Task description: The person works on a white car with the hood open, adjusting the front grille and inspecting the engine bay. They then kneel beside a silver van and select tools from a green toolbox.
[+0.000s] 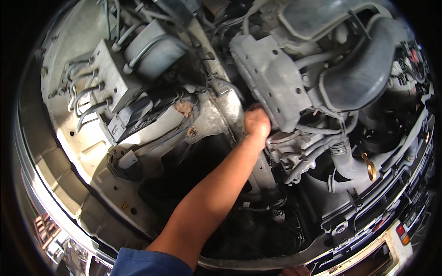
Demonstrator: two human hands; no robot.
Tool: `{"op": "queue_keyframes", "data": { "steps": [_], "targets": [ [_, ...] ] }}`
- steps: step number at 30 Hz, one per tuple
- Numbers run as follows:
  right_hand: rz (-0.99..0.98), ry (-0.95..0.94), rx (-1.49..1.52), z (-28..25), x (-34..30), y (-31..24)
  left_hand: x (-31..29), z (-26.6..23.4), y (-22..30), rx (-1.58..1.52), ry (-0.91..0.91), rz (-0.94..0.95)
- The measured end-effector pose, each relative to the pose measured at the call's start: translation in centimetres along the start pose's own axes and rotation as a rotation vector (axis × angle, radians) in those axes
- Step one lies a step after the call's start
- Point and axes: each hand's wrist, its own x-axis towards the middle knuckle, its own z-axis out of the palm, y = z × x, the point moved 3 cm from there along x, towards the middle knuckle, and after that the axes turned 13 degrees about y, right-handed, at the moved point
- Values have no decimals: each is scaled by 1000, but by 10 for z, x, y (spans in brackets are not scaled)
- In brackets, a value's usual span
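My left arm reaches across the engine bay from the lower edge, a blue sleeve at its upper end. My left hand (258, 121) is down in the narrow gap beside the engine, against the lower edge of a grey metal shield (271, 76). The fingers point down behind the wrist and are hidden, so whatever they touch does not show. Left of the hand runs a pale, worn body rail (224, 103). At the bottom edge, by the front of the vehicle, only a dark sliver of my right hand (294, 271) comes into view; its fingers cannot be made out.
Right of the shield curves a thick black air duct (359, 73), with a yellow ring handle (369, 166) below it. A metal block with several bent pipes (110, 76) sits at upper left. Below the arm is a dark opening (179, 175). Hoses (317, 147) crowd the engine's front.
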Motion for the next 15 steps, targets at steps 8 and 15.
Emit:
{"op": "queue_keyframes", "data": {
  "steps": [8, 15],
  "targets": [
    [-35, 53, -4, 7, -7, 2, 5, 5, -13, 24, 30, 39],
    [-38, -190, -186, 3, 14, -10, 10, -2, -6, 76, -66, 12]
  ]
}}
